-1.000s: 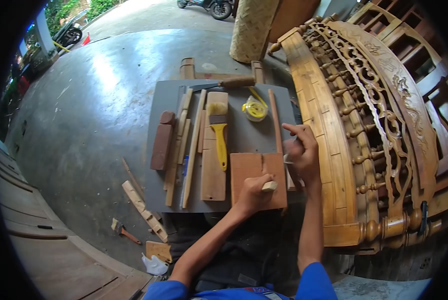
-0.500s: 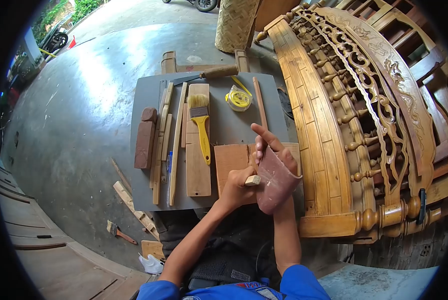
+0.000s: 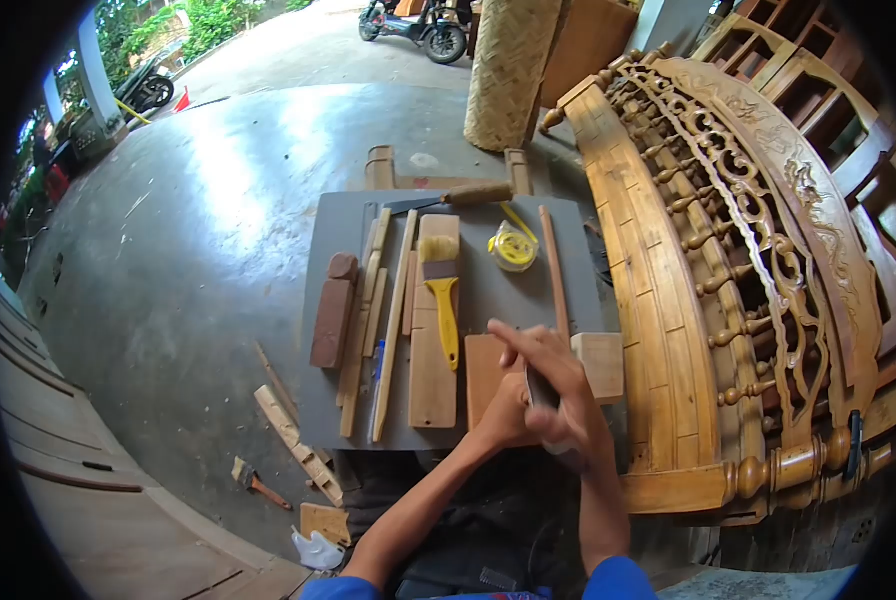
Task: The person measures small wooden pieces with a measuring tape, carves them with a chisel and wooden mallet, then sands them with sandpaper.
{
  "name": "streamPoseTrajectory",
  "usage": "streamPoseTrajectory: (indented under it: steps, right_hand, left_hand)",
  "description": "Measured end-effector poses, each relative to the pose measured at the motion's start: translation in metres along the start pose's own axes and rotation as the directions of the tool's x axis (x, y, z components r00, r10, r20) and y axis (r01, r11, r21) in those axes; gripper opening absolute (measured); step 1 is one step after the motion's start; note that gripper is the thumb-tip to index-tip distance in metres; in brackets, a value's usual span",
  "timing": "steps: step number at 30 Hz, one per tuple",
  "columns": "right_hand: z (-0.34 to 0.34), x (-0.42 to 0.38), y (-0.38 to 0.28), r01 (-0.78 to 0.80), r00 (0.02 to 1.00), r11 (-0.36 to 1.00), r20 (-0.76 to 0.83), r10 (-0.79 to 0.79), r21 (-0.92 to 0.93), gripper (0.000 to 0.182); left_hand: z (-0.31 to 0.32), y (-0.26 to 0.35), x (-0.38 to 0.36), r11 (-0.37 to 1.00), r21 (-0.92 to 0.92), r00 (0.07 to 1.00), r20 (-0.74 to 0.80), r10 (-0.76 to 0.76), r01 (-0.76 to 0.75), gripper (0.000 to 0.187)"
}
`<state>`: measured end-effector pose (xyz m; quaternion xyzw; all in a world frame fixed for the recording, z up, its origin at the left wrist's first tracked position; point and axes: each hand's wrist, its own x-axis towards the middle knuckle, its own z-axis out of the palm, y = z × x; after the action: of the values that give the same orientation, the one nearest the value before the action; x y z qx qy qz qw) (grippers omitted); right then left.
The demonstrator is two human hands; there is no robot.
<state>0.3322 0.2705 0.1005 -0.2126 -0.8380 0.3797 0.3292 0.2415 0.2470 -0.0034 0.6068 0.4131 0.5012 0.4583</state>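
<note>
Filling your right side is a large piece of carved wooden furniture (image 3: 640, 270), just beside the grey counter (image 3: 488, 312) before you. On that counter a long pale plank (image 3: 433, 385) lies lengthwise, left of your hands, and a saw (image 3: 477, 194) lies crosswise along the far edge. Near you, a reddish board (image 3: 482, 368) shows partly beneath your hands. Your left hand (image 3: 509, 410) is curled, its fingers mostly covered by your right, so you cannot tell what it grips. Your right hand (image 3: 560, 375) reaches across it, forefinger extended, clasping a thin sheet (image 3: 541, 388) seen edge-on between the two hands; its lower part is blurred. A yellow-handled brush (image 3: 443, 295) rests on the plank, bristles away from you. A dark brown block (image 3: 332, 318) lies toward the counter's left edge. Smallest, a clear-and-yellow tape measure (image 3: 513, 250) sits beyond your hands.
</note>
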Motion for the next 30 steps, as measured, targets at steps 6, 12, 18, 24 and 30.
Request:
streamPoseTrajectory:
  steps: [6,12,18,24,30]
  right_hand:
    - [-0.001,0.0,0.0,-0.004,0.998,0.999,-0.068,0.007,0.037,0.084]
    - [-0.005,0.009,0.005,-0.117,0.98,0.982,-0.145,0.138,0.146,0.096]
    - [0.005,-0.007,0.01,-0.147,0.977,0.988,-0.147,0.153,0.053,0.095]
    - [0.016,-0.009,-0.004,0.07,0.964,0.994,-0.263,-0.047,0.078,0.082]
    - [-0.002,-0.019,0.0,0.028,0.987,0.999,-0.158,-0.032,-0.028,0.051]
  left_hand:
    - [0.018,-0.02,0.002,0.932,-0.018,0.901,-0.263,0.345,-0.362,0.021]
    - [0.011,-0.015,0.001,0.966,0.043,0.962,-0.09,0.257,-0.255,0.014]
    - [0.008,-0.021,-0.003,0.941,0.078,0.938,-0.083,0.336,-0.33,0.012]
    - [0.009,-0.008,-0.004,0.978,-0.032,0.971,-0.125,0.202,-0.208,0.015]
    - [-0.009,0.039,-0.015,0.992,0.127,0.995,0.102,-0.022,0.009,0.054]
